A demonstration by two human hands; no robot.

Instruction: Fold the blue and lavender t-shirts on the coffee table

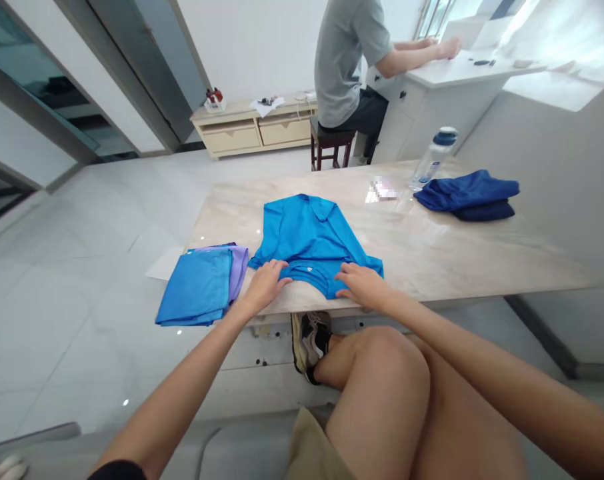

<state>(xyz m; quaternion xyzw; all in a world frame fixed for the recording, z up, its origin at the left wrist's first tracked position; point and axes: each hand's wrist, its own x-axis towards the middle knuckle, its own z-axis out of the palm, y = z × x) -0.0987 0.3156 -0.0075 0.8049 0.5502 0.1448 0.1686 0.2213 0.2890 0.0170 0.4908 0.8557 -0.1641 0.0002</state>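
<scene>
A bright blue T-shirt (pixel 312 233) lies spread on the marble-patterned table, its neckline with a small light label toward me. My left hand (pixel 268 287) rests at the shirt's near left shoulder, thumb and fingers apart. On the near right shoulder is my right hand (pixel 365 285), also with thumb and fingers spread, touching the cloth. Neither hand visibly pinches the fabric. Beside my left hand, a folded stack of clothes (pixel 197 287) sits at the table's left end, blue on top with lilac showing at its side.
On the table's (pixel 472 260) right part are a crumpled dark blue garment (pixel 469 193) and a clear bottle (pixel 435 158). A small blurred packet (pixel 382 189) lies behind the shirt. Beyond, a person (pixel 352 67) sits on a stool (pixel 332 139) at a white counter, near a low cabinet (pixel 232 139).
</scene>
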